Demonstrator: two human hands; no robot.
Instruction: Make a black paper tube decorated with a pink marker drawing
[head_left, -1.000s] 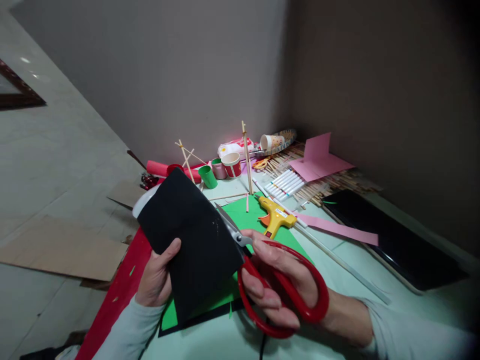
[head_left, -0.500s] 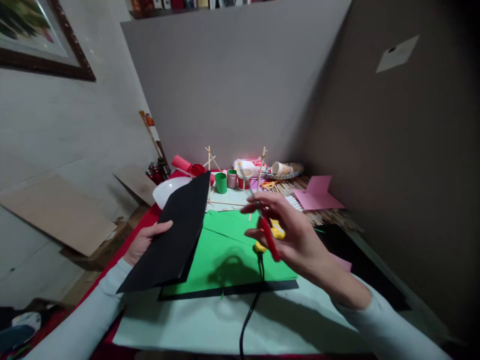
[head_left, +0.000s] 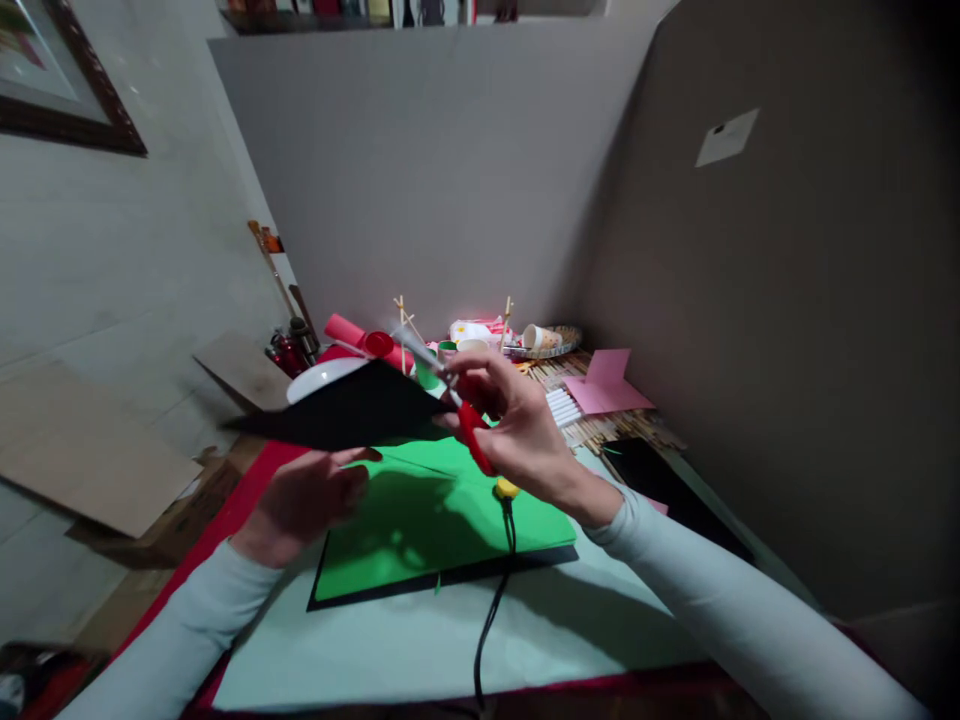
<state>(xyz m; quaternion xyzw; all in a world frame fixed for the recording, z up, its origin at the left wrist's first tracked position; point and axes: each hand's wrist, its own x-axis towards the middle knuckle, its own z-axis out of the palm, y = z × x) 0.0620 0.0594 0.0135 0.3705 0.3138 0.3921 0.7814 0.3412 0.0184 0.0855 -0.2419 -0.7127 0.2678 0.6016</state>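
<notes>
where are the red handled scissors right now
In the head view, the red-handled scissors are near the middle of the picture, held in the right hand, at the right-hand end of the black sheet.

The person's right hand (head_left: 517, 430) holds red-handled scissors (head_left: 472, 437) at the right end of a raised black sheet (head_left: 341, 412). The blurred left hand (head_left: 304, 505) is just beneath it, its grip unclear. Below lies a green sheet (head_left: 420, 540); a folded pink card (head_left: 609, 392) stands beyond, near white markers (head_left: 562, 409).
</notes>
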